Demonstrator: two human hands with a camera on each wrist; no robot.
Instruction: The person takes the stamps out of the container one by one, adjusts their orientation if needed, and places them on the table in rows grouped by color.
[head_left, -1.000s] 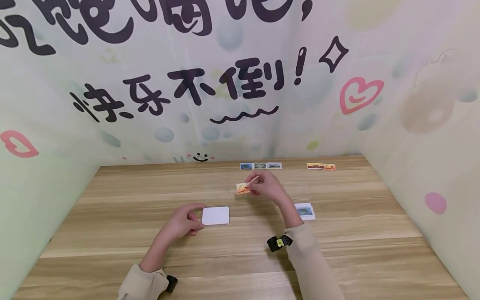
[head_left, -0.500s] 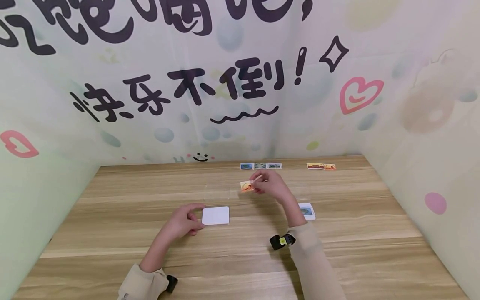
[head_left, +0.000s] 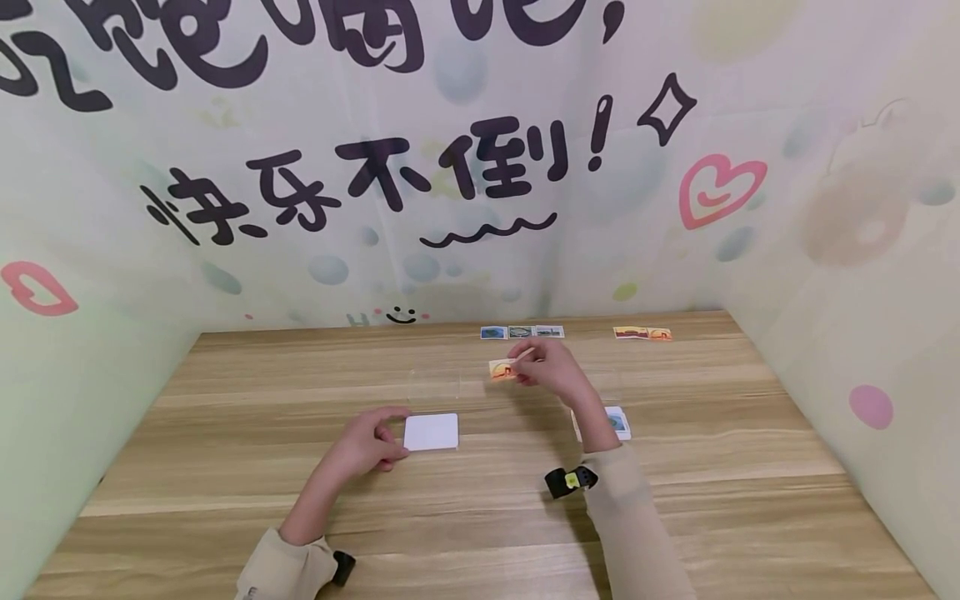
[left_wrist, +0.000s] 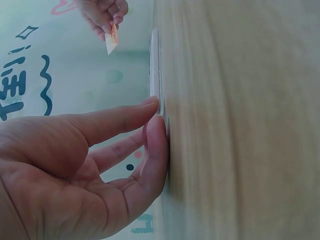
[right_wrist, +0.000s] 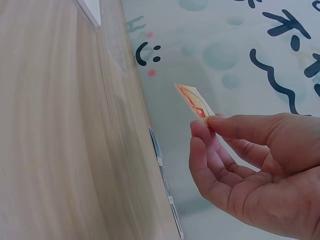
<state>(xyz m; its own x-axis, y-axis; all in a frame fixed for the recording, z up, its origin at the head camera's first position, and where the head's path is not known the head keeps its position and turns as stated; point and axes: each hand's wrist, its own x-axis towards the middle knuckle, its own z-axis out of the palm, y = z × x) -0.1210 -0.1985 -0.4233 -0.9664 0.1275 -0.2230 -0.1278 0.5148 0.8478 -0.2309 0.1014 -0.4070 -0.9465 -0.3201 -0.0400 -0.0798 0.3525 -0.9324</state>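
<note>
My right hand (head_left: 555, 372) pinches a small orange and cream stamp (head_left: 501, 370) between thumb and fingertips, raised above the middle of the table. In the right wrist view, the stamp (right_wrist: 194, 102) sticks out tilted from the fingertips, its red and yellow picture partly showing. Low on the table, my left hand (head_left: 365, 442) holds a blank white card (head_left: 431, 431) by its left edge, thumb and index finger at the corners. Edge-on in the left wrist view, the white card (left_wrist: 155, 65) looks thick; whether it is a stack I cannot tell.
Three bluish and grey stamps (head_left: 521, 332) lie in a row at the back. Orange stamps (head_left: 642, 333) lie farther right. Clear plastic pieces (head_left: 435, 384) lie flat before them. Partly behind my right forearm is a white card with a blue stamp picture (head_left: 618, 423).
My right hand has drifted to the right and slightly up with the stamp in its fingertips. My left hand and the white card have stayed put.
</note>
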